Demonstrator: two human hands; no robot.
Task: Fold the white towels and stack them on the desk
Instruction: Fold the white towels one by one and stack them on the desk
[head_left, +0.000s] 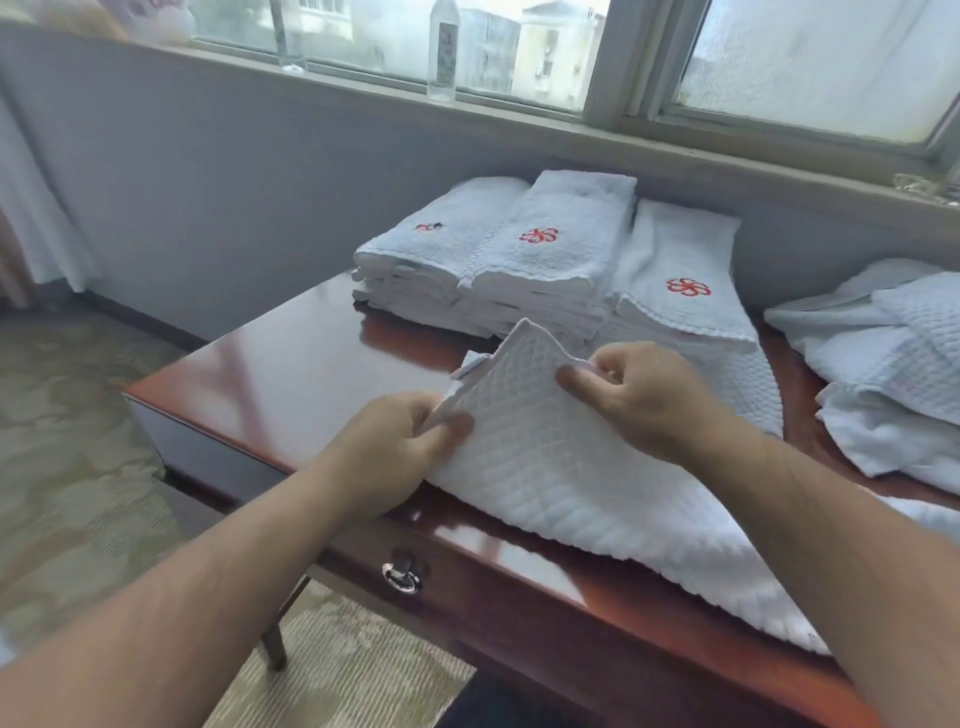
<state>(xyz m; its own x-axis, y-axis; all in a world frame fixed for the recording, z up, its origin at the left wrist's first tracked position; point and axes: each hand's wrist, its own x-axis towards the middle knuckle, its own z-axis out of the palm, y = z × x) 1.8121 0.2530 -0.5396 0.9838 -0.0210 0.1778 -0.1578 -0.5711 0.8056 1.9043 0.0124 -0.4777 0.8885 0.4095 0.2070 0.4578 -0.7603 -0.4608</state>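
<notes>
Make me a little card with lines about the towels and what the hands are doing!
left hand: pinches the towel at its left edge
right hand: pinches the towel's upper edge
towel: one end lifted, rest lying on the desk
folded towels: side by side at the back, red marks on top
unfolded pile: on the desk's right side
bottle: on the windowsill
</notes>
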